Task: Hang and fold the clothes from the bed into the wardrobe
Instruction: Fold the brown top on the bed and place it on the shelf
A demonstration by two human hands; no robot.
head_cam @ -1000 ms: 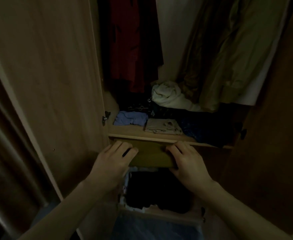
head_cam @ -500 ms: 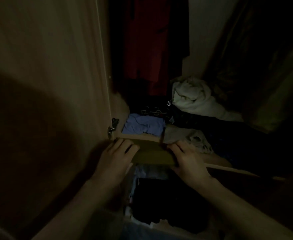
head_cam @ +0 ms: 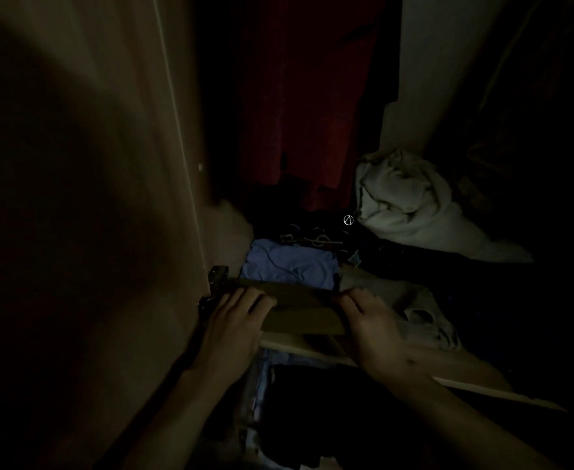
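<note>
She stands close in at the open wardrobe, and it is very dim in there; both hands are on a folded olive-brown garment [head_cam: 304,308] that sits at the front edge of the shelf [head_cam: 475,390]; the left hand [head_cam: 234,329] has it by the left end, fingers laid over the top and the thumb seemingly tucked below, and the right hand [head_cam: 375,329] has the right end the same way, fingers curled over the fold; so each hand grips the piece rather than lying flat on it, as far as the gloom lets me say.

Behind it on the same shelf lies a folded blue garment [head_cam: 289,264], a dark printed one [head_cam: 307,232] further back, a pale patterned piece [head_cam: 414,310] just beside the right hand, and a bundled whitish cloth [head_cam: 411,201] toward the back right; a red garment [head_cam: 302,106] hangs above them; below the shelf I make out a dark stack [head_cam: 329,415], though not what it is.

I would judge the job well begun: several pieces look folded and put by, one at least is hung, and this one is at the point of being set in its place; the bed is out of sight, so how much waits there I cannot tell; the whitish bundle looks unfolded and may want doing too.
</note>
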